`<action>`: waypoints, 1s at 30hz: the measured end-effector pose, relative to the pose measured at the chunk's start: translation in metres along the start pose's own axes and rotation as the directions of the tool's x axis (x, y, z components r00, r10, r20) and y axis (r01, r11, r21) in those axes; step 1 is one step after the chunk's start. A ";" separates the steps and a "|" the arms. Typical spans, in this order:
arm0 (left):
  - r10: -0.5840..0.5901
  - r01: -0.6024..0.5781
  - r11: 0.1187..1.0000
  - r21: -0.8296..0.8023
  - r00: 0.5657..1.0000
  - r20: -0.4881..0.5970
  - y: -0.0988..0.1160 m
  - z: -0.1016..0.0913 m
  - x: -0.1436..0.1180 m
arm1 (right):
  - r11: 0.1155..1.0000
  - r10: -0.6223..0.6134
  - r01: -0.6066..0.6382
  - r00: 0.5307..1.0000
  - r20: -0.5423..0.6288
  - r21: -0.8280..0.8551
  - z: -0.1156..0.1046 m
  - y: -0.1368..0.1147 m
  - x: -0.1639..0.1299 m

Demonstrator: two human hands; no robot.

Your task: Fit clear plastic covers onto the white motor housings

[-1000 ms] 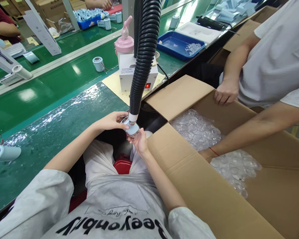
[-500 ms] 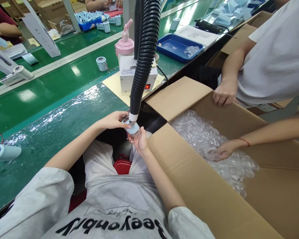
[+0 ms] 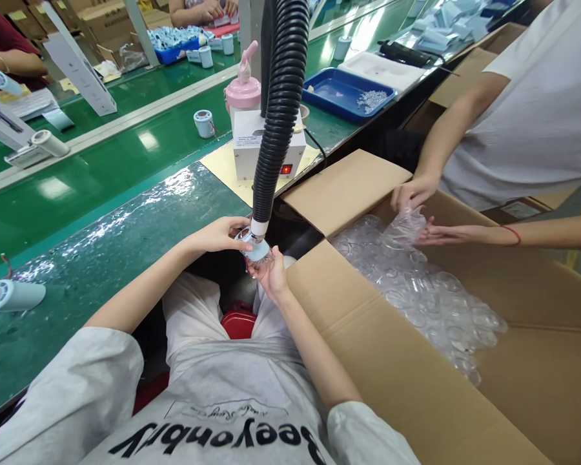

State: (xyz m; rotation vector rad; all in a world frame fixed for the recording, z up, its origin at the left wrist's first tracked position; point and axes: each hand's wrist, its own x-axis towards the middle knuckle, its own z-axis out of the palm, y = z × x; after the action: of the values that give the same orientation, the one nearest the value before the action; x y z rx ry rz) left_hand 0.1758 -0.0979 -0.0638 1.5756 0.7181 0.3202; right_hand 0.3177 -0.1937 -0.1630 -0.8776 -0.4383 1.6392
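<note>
box (image 3: 363, 187): open cardboard, holds clear plastic caps (image 3: 436, 303)
co-worker: hands (image 3: 411, 194) above box, lifting caps
white unit (image 3: 252, 145): left of box, on yellow sheet (image 3: 223, 169)
pink bottle (image 3: 243, 90): behind unit
blue tray (image 3: 339, 97): beyond box
fan (image 3: 10, 295): far left of box

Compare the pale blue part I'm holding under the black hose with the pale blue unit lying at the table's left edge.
The held part is short and stubby, gripped between left hand and right hand at the black hose. The left-edge unit is longer, lies on its side on the table, untouched. Both are pale blue.
</note>
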 end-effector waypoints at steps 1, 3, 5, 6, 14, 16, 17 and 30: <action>0.000 0.000 1.000 -0.010 1.000 -0.002 -0.003 0.002 -0.003 | 1.000 -0.010 0.010 1.000 0.000 -0.017 -0.002 -0.001 -0.002; 0.004 -0.005 0.999 -0.048 1.000 -0.024 -0.010 0.007 -0.011 | 0.998 -0.036 0.036 0.999 -0.006 -0.058 -0.007 -0.003 -0.010; 0.011 -0.017 0.995 -0.101 0.998 -0.060 -0.017 0.017 -0.025 | 0.993 -0.060 0.059 0.998 -0.012 -0.107 -0.013 -0.007 -0.025; 0.013 -0.022 0.991 -0.129 0.997 -0.076 -0.020 0.023 -0.033 | 0.989 -0.067 0.065 0.998 -0.012 -0.135 -0.015 -0.010 -0.034; -0.022 -0.005 0.962 -0.272 0.995 -0.098 -0.008 0.067 -0.087 | 0.928 -0.016 0.017 1.000 0.005 -0.372 -0.004 -0.046 -0.107; -0.010 -0.019 0.956 -0.291 0.995 -0.100 0.000 0.073 -0.093 | 0.907 0.006 -0.002 1.000 0.010 -0.420 0.002 -0.054 -0.117; -0.005 -0.026 0.954 -0.298 0.995 -0.103 0.003 0.075 -0.096 | 0.903 0.020 -0.012 1.000 0.015 -0.430 0.004 -0.057 -0.120; 0.021 -0.126 0.960 -0.249 0.922 -0.387 0.008 0.080 -0.116 | 0.838 -0.321 0.217 0.938 -0.131 -0.501 -0.014 -0.062 -0.142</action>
State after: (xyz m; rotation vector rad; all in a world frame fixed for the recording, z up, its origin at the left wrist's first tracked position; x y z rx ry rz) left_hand 0.1367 -0.2327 -0.0445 1.2930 0.8729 0.7664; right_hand 0.3767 -0.3146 -0.0851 -1.2823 -0.8053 1.1710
